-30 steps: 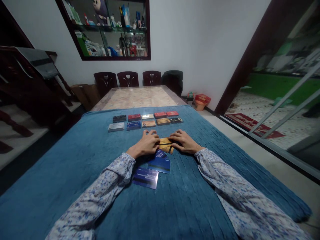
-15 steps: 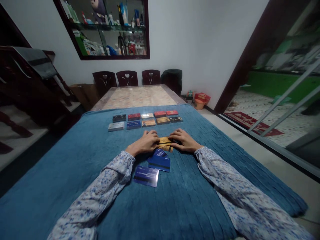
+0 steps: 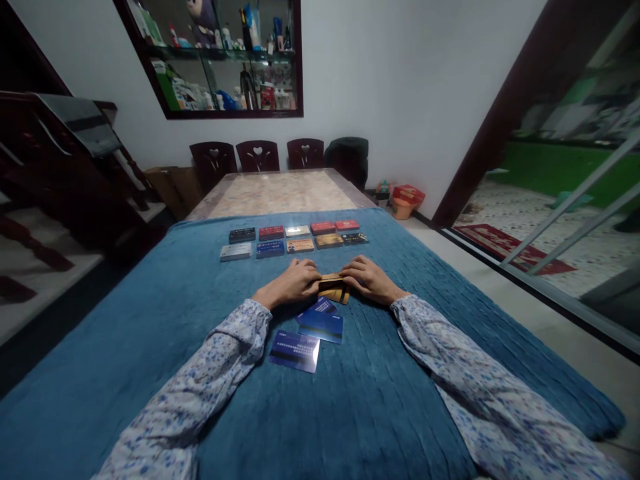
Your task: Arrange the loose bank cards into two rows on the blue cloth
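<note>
Between my two hands a gold card [image 3: 330, 278] is gripped by its ends, tipped up on its edge. My left hand [image 3: 299, 280] has its fingers closed on the left end, and my right hand [image 3: 367, 277] has its fingers closed on the right end. Just under it another gold card [image 3: 336, 295] lies on the blue cloth. Nearer to me, a blue card [image 3: 321, 325] overlaps a further blue card [image 3: 325, 305] that is partly covered. A purple-blue card [image 3: 295, 351] lies closest, catching the light.
Beyond my hands stand two rows of card stacks, among them a silver stack [image 3: 236, 251], a blue stack [image 3: 270, 249] and a red stack [image 3: 347, 225]. The blue cloth [image 3: 150, 320] covers the near part of the table [image 3: 290, 190]. Dark chairs [image 3: 257, 157] stand at the far end.
The gold card lay flatter before; now it is tilted up, with my fingers tighter around its ends. More of the lower gold card shows. The view has shifted slightly.
</note>
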### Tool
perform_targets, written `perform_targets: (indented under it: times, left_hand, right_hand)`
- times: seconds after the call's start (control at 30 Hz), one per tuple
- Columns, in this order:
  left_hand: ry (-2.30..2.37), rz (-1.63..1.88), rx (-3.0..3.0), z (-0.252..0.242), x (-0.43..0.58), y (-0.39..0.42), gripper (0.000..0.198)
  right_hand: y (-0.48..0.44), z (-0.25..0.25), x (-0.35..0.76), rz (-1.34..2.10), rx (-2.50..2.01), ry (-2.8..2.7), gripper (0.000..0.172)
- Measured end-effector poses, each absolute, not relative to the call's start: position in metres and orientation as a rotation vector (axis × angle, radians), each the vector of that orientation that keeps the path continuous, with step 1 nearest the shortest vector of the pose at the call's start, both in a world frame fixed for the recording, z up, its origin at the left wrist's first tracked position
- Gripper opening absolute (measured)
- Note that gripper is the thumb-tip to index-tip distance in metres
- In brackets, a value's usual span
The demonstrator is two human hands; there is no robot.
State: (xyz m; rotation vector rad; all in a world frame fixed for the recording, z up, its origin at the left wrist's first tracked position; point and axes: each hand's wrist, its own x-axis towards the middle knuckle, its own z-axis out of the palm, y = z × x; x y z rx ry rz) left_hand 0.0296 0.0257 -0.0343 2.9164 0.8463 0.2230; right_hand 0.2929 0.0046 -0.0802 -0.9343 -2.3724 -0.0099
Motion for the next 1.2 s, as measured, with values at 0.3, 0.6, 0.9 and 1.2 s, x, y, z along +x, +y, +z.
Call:
perform_targets:
  times: [0.3,0.6,0.9,1.2]
  left_hand:
    - [0.896,0.479,2.859,-0.048,0.027,0.044,0.034]
    - [1.003,0.621,2.816,-0.055,0.031,0.052,0.034]
    - [1.192,0.681,2.814,-0.06,0.034,0.063,0.025]
    - [1.205,0.766,2.761,-0.069,0.033,0.058,0.027]
  right_hand:
    - [0.018,-0.092,0.284,-0.215,-0.942,-2.208,0.034]
    - [0.03,-0.084,0.274,-0.31,-1.034,-2.187,0.031]
    - [0.038,-0.08,0.27,-0.28,-1.156,-2.248,0.026]
    - [0.036,-0.085,0.268,-0.192,-1.233,-2.275,0.034]
